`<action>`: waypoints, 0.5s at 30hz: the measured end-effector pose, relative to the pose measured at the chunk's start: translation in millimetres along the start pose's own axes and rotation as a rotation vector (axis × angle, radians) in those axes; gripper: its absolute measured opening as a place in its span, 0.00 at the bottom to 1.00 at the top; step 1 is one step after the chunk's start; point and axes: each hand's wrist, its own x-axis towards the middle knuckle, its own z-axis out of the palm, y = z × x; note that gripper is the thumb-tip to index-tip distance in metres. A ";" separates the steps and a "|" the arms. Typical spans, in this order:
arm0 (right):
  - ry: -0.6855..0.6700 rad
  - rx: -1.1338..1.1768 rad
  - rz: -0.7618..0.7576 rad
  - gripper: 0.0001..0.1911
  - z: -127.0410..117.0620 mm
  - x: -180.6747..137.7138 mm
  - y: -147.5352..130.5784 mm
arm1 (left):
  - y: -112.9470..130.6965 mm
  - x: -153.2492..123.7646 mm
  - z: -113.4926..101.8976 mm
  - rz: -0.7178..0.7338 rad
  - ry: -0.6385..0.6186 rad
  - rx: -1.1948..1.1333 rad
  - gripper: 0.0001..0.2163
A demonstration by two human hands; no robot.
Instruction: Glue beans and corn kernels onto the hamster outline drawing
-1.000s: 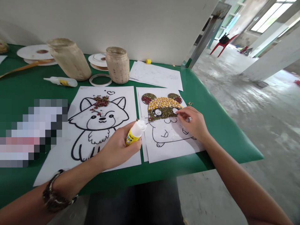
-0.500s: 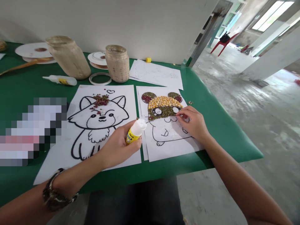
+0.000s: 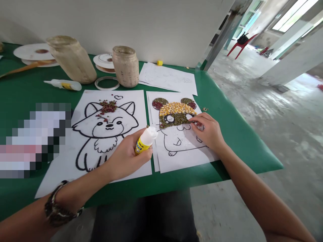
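On the green counter (image 3: 227,127), our right hand (image 3: 208,131) has slid a little down from the eye patch, at about 3 o'clock of the seed-covered head on the white hamster drawing sheet (image 3: 180,134); its fingers (image 3: 195,118) are pinched narrow against the green beans, so placing goes on, bean by bean. Our left hand (image 3: 124,158) has stayed put at 9 o'clock of that sheet, wrapped around the small white-and-yellow glue bottle (image 3: 145,139), tip up.

White glue bottle (image 3: 145,140) tilted over seed-covered hamster drawing (image 3: 176,129)
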 end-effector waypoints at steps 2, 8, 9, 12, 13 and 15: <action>-0.013 0.011 -0.003 0.06 0.1 -0.1 -0.3 | -0.1 0.5 0.2 0.001 0.002 0.005 0.02; -0.023 -0.004 -0.008 0.05 2.6 -0.2 -0.1 | 0.7 0.0 0.4 0.019 -0.010 0.007 0.02; -0.018 -0.011 -0.010 0.05 3.1 0.0 0.2 | 0.6 -0.2 0.1 0.021 -0.009 0.010 0.02; -0.012 -0.018 -0.012 0.05 5.1 0.8 1.8 | 0.6 -0.5 -0.7 0.018 -0.014 0.022 0.02; -0.010 -0.017 -0.012 0.05 5.7 0.9 2.5 | 0.8 -0.4 -0.9 0.016 -0.015 0.026 0.02; -0.006 -0.010 -0.007 0.04 6.8 1.0 3.8 | 1.3 0.1 -1.1 0.022 -0.011 0.030 0.02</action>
